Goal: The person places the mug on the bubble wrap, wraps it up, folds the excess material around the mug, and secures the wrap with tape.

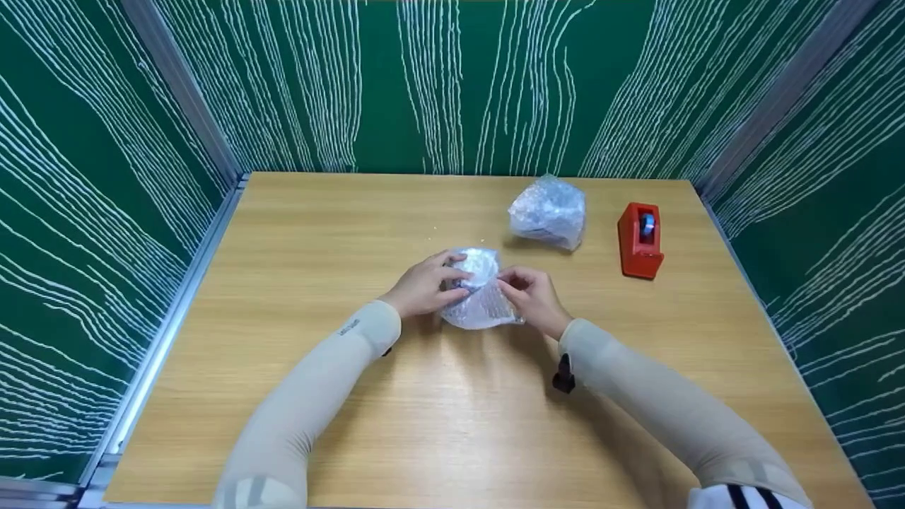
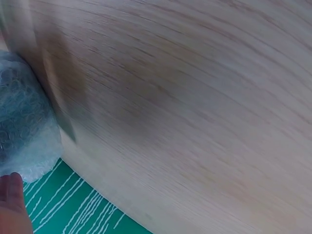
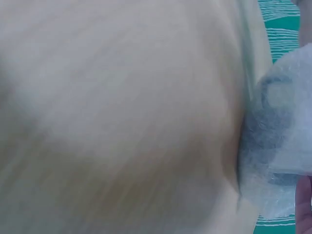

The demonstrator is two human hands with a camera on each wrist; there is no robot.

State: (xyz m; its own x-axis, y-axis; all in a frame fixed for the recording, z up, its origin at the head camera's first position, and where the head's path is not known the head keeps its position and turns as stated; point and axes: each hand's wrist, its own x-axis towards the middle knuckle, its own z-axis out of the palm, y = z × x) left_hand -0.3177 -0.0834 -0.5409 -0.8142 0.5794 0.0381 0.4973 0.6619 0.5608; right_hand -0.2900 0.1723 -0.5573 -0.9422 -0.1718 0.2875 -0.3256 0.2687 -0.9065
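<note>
A bubble-wrapped bundle (image 1: pixel 481 311) stands near the middle of the wooden table. My left hand (image 1: pixel 426 285) holds it from the left, its fingers bent over the top and side. From the right, my right hand (image 1: pixel 532 297) pinches an edge of the wrap with thumb and fingertips. In the right wrist view the wrapped bundle (image 3: pixel 273 131) shows a dark loop-like outline through the plastic; what is inside cannot be told. The left wrist view catches only the bundle's side (image 2: pixel 24 117) and a few fingertips (image 2: pixel 15 187).
A second bubble-wrapped bundle (image 1: pixel 548 212) sits farther back, to the right. Right of that is a red tape dispenser (image 1: pixel 640 244) with a roll in it. Green walls with white wavy lines (image 1: pixel 495 85) border the table (image 1: pixel 318 233) at the back and sides.
</note>
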